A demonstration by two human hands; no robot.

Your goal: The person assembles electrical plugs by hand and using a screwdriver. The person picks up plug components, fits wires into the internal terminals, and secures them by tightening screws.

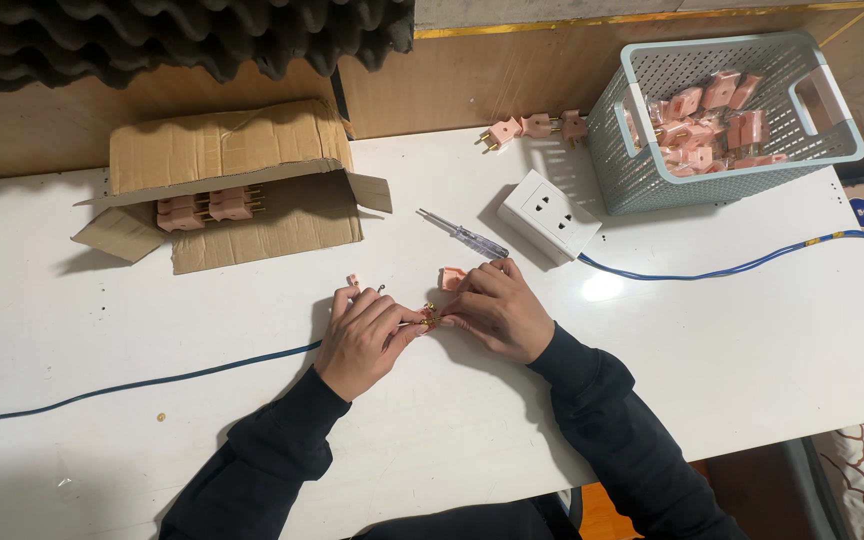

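My left hand [364, 335] and my right hand [497, 310] meet at the table's middle, both pinching a small pink plug part with brass pins [429, 317]. A pink plug cover [451, 277] lies just above my right hand. A small pink piece [353, 281] and a metal screw [380, 289] lie above my left hand. A clear-handled screwdriver [463, 234] rests on the table beyond my hands. A blue cable [132, 386] runs from under my left hand to the left.
A white wall socket [550, 214] with a blue cable [732, 270] sits right of the screwdriver. A grey basket [642, 180] holds several pink plugs at back right. Three plugs [537, 127] lie beside it. An open cardboard box [227, 150] with plugs is at back left.
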